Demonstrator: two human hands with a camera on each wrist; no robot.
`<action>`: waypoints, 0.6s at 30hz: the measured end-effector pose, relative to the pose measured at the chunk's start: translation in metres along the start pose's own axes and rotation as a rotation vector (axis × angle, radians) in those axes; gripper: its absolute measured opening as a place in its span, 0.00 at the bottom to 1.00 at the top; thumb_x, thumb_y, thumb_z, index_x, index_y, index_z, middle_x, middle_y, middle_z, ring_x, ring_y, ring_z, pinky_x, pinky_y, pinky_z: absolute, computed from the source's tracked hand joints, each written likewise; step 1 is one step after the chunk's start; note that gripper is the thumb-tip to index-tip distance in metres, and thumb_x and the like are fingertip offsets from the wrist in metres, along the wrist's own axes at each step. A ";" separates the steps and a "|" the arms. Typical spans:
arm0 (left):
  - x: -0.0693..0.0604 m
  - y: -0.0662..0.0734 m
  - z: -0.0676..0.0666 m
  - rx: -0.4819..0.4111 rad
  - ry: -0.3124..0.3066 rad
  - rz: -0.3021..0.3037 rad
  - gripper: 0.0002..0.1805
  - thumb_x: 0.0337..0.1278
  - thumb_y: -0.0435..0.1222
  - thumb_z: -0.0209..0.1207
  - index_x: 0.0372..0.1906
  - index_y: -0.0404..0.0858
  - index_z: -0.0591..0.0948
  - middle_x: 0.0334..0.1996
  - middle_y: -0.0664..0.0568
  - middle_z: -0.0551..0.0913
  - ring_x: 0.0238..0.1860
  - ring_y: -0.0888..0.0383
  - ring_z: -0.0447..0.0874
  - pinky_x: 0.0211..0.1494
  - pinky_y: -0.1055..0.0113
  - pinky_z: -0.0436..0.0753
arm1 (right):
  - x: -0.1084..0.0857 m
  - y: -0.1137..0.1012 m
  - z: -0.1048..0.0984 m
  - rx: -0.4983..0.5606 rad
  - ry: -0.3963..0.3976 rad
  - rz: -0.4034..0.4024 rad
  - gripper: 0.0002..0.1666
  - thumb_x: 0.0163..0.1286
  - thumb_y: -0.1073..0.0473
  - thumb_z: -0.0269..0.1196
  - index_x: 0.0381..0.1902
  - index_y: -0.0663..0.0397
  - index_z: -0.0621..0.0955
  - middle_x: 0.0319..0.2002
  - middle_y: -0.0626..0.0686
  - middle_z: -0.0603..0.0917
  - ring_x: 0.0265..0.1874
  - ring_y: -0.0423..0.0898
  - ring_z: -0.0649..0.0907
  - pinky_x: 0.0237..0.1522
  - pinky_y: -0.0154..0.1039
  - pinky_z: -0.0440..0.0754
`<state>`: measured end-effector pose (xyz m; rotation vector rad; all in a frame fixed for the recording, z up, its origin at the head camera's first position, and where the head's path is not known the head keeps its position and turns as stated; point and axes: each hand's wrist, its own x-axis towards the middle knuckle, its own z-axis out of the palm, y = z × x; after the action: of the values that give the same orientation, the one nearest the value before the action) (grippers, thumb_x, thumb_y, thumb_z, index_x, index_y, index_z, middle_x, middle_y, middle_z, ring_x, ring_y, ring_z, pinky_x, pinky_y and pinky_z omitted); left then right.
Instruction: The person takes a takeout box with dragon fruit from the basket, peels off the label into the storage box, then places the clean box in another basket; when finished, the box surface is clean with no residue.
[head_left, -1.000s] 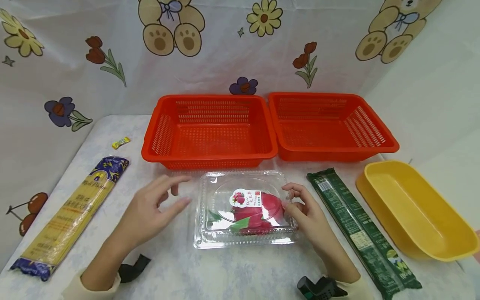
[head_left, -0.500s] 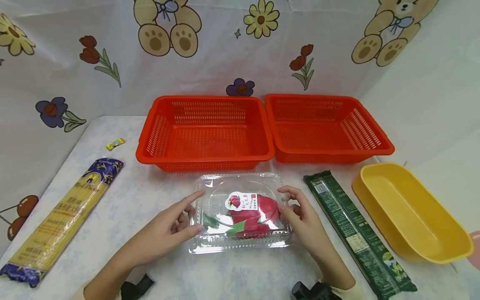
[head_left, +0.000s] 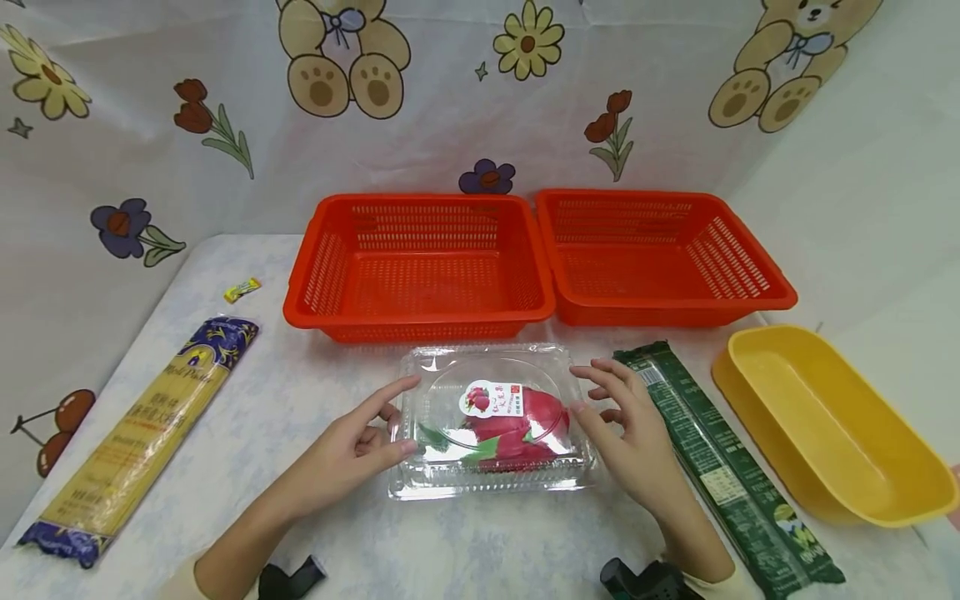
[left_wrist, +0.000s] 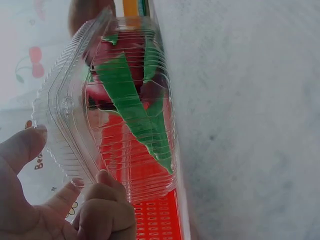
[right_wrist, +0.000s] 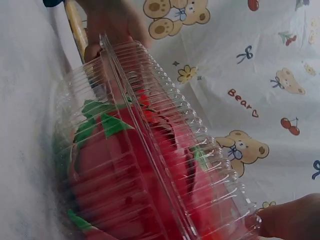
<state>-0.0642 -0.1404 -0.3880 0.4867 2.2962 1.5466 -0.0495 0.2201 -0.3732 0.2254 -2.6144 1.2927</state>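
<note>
A clear plastic clamshell box (head_left: pixel 442 367) lies closed on the table, with red dragon fruit (head_left: pixel 549 414) with green scales inside and a white label (head_left: pixel 498 398) on the lid. My left hand (head_left: pixel 356 458) is at the box's left side, its thumb and fingers touching the rim. In the left wrist view, the lower fingers (left_wrist: pixel 107 202) rest bent against the ribbed wall. On the right side, my right hand (head_left: pixel 633 433) has its fingers spread at the box's edge. The right wrist view has one digit at the rim; whether every fingertip touches is unclear.
Two red plastic baskets (head_left: pixel 420 331) stand behind the box. Right of it lie a long green packet (head_left: pixel 720 467) and a yellow tub (head_left: pixel 832 417). At left are a yellow noodle packet (head_left: pixel 142 442) and a small yellow-wrapped candy (head_left: pixel 242 290).
My left hand has come rightward from beside the box to its left rim. The right hand's fingers have loosened and shifted slightly outward. The box has stayed nearly in place.
</note>
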 end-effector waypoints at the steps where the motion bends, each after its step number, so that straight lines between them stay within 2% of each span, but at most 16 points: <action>1: 0.000 0.000 0.000 -0.007 0.000 -0.004 0.40 0.64 0.48 0.68 0.76 0.68 0.62 0.49 0.48 0.74 0.19 0.64 0.62 0.23 0.69 0.69 | 0.001 -0.003 -0.002 -0.025 0.010 -0.011 0.24 0.71 0.58 0.67 0.64 0.43 0.81 0.65 0.51 0.72 0.48 0.46 0.77 0.44 0.38 0.83; 4: -0.001 0.000 0.000 -0.011 0.001 -0.005 0.40 0.64 0.48 0.68 0.76 0.67 0.62 0.49 0.47 0.74 0.19 0.64 0.62 0.22 0.69 0.69 | 0.005 -0.014 -0.008 -0.063 0.024 -0.052 0.25 0.69 0.59 0.69 0.63 0.44 0.82 0.61 0.50 0.75 0.44 0.43 0.78 0.44 0.36 0.83; 6: -0.001 0.000 -0.001 -0.010 -0.001 0.003 0.39 0.65 0.47 0.68 0.77 0.66 0.63 0.49 0.46 0.73 0.19 0.64 0.63 0.22 0.69 0.68 | 0.008 -0.023 -0.010 -0.067 0.003 -0.093 0.25 0.68 0.59 0.71 0.62 0.42 0.82 0.57 0.47 0.77 0.40 0.42 0.78 0.41 0.34 0.84; 11: -0.002 0.002 -0.002 -0.009 -0.010 0.023 0.39 0.66 0.46 0.67 0.77 0.65 0.63 0.49 0.44 0.73 0.19 0.63 0.63 0.22 0.69 0.68 | 0.019 -0.041 -0.007 -0.038 -0.140 -0.217 0.25 0.67 0.58 0.72 0.61 0.36 0.83 0.42 0.40 0.81 0.32 0.40 0.79 0.34 0.34 0.83; 15: -0.002 0.002 -0.001 -0.011 -0.008 0.034 0.39 0.66 0.46 0.67 0.77 0.65 0.62 0.49 0.44 0.73 0.19 0.64 0.63 0.23 0.69 0.69 | 0.029 -0.049 0.001 -0.040 -0.285 -0.222 0.24 0.68 0.55 0.72 0.61 0.37 0.82 0.34 0.39 0.78 0.28 0.40 0.78 0.29 0.34 0.80; 18: -0.002 0.002 -0.001 -0.010 -0.010 0.051 0.39 0.66 0.45 0.67 0.77 0.64 0.62 0.49 0.44 0.73 0.19 0.65 0.63 0.23 0.70 0.69 | 0.034 -0.050 0.008 -0.094 -0.319 -0.202 0.23 0.65 0.53 0.74 0.57 0.40 0.83 0.30 0.40 0.76 0.27 0.40 0.76 0.27 0.34 0.77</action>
<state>-0.0622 -0.1415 -0.3858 0.5523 2.2843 1.5752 -0.0720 0.1822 -0.3313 0.7140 -2.8102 1.1417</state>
